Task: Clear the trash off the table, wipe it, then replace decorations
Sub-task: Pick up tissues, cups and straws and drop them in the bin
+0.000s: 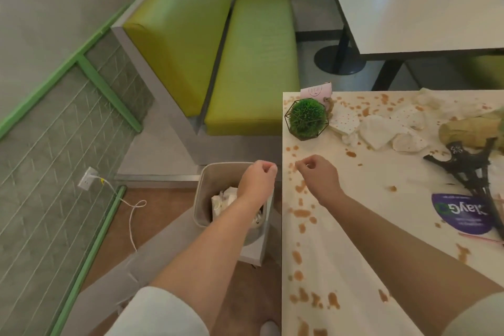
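Crumpled napkins (381, 131), white with small orange dots, lie on the far part of the white surface (341, 254), just right of a green ball plant (306, 118) in a black wire frame; orange-brown spots (300, 213) are spattered over the whole surface, thickest along its left edge; a pink card (316, 90) stands behind the plant at the far left corner; at the right lie a crumpled brown paper bag (469, 128), a black tower model (471, 169) tipped on its side, and a purple round label (461, 215) with white print; a thin pink-and-white straw (482, 238) lies near the label.

Left hand (256, 180): fingers curled loosely into a fist, nothing visible in it, held over the bin (200, 199); right hand (319, 176): fingers curled, thumb and forefinger close together, above the left edge of the surface; whether it pinches anything cannot be told.

The bin, grey, stands on the floor just left of the surface and holds crumpled white paper (223, 199); beyond it, a green bench (245, 63); on the left wall, a socket (87, 178) with a white cable (131, 215) trailing to the floor; a second table (409, 3) at upper right.
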